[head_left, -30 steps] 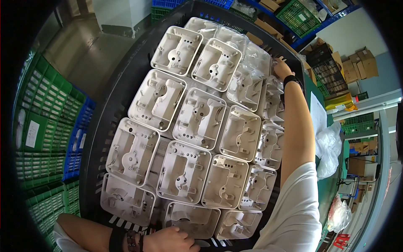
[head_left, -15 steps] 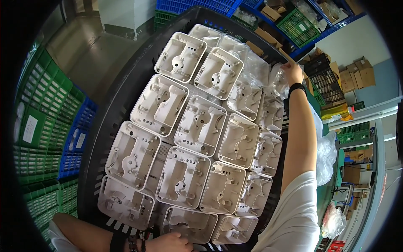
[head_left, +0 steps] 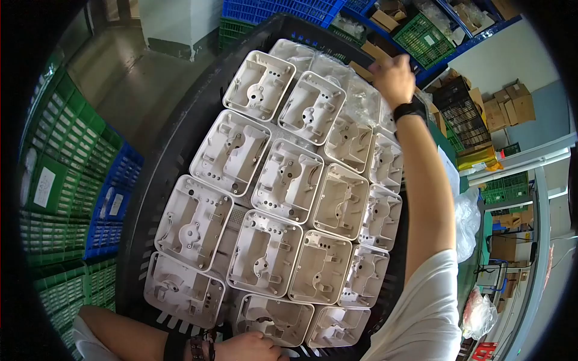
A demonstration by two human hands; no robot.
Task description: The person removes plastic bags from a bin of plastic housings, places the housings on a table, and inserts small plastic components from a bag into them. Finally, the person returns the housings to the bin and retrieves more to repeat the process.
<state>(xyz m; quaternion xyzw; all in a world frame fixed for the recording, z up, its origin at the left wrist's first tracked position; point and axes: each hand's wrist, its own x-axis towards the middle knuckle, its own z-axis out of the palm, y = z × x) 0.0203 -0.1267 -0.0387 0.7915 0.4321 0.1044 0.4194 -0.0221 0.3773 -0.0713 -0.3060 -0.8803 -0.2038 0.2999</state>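
A large black plastic crate (head_left: 171, 135) holds rows of off-white plastic housings (head_left: 194, 222), hollow side up, with screw posts and round holes inside. Clear plastic film (head_left: 361, 99) lies over the housings at the far right end. Just above that film, by the crate's far right edge, is my right hand (head_left: 394, 81). Its fingers are bent and smeared by motion, so a hold cannot be made out. My left hand (head_left: 250, 347) lies at the near edge, against the front housing (head_left: 274, 316), with its fingers curled. What they close on is hidden.
Green crates (head_left: 63, 174) and blue crates (head_left: 108, 204) are stacked at the left. A blue crate (head_left: 283, 9) stands beyond the far end. Shelving with a green crate (head_left: 424, 45) and cardboard boxes (head_left: 512, 102) is at the far right. A clear plastic bag (head_left: 466, 225) hangs right of my arm.
My right hand has moved from the plastic film at the crate's right side, going left and farther away. The film there has shifted, uncovering more of the side housings. My left hand stays at the near edge.
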